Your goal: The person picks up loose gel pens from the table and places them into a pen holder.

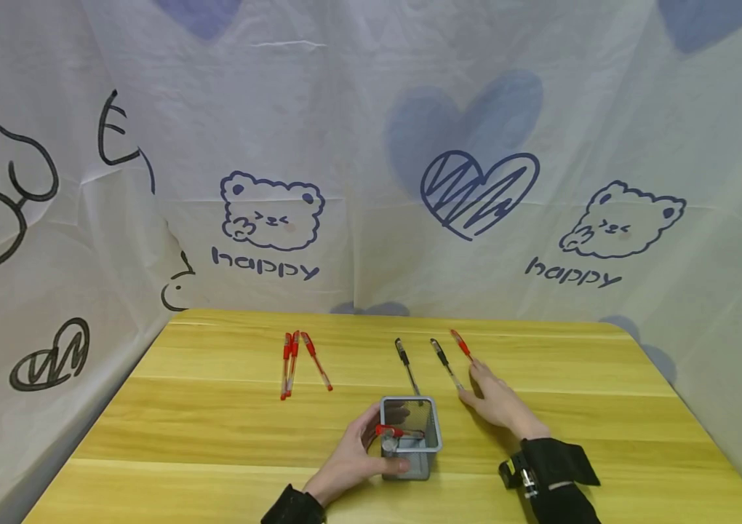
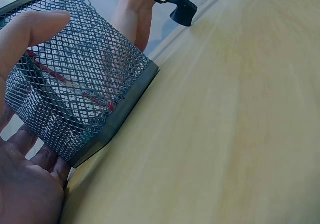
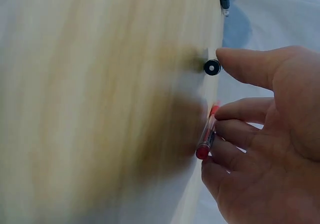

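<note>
My left hand (image 1: 361, 451) grips a grey mesh pen holder (image 1: 420, 466) at the table's near middle, thumb on its front side. Inside the holder lies a red pen (image 1: 389, 431); its red parts show through the mesh (image 2: 95, 68) in the left wrist view. My right hand (image 1: 498, 402) is over the table with its fingers extended. Its fingertips touch a red pen (image 1: 460, 343), which in the right wrist view (image 3: 206, 139) lies along them. The thumb is at the end of a black pen (image 1: 440, 354); whether it presses the pen I cannot tell.
Another black pen (image 1: 403, 355) lies just behind the holder. Three red pens (image 1: 287, 349) lie at the back left of the wooden table (image 1: 214, 437). A printed white cloth (image 1: 358, 145) hangs behind the table and at both sides.
</note>
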The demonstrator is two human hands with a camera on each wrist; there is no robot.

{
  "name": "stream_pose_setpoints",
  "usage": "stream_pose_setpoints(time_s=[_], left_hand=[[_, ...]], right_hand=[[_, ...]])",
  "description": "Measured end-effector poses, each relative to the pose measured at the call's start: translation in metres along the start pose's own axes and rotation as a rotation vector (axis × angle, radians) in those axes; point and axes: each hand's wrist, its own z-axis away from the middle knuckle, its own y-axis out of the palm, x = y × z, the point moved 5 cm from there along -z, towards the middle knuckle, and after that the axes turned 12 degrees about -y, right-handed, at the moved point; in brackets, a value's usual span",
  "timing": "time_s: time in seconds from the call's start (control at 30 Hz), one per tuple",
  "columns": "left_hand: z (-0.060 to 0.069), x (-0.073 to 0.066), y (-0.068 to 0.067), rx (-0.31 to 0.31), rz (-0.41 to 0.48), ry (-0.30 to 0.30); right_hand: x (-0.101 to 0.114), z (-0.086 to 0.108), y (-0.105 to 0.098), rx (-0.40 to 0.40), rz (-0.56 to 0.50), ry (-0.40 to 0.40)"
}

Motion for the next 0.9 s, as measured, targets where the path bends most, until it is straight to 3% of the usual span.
stream_pose_setpoints(time_s=[0.27,0.57,0.9], left_hand=[[0.0,-0.001,0.0,0.002,0.001,0.006],[0.0,-0.001,0.001,-0.002,0.002,0.001],[0.0,0.0,0.0,-0.001,-0.002,-0.001]], right_hand=[[0.004,0.005,-0.004,-0.076,0.047,-0.005],[0.004,0.01,-0.007,-0.146,0.045,0.081],[0.011,0.018,-0.017,-0.266,0.189,0.057]])
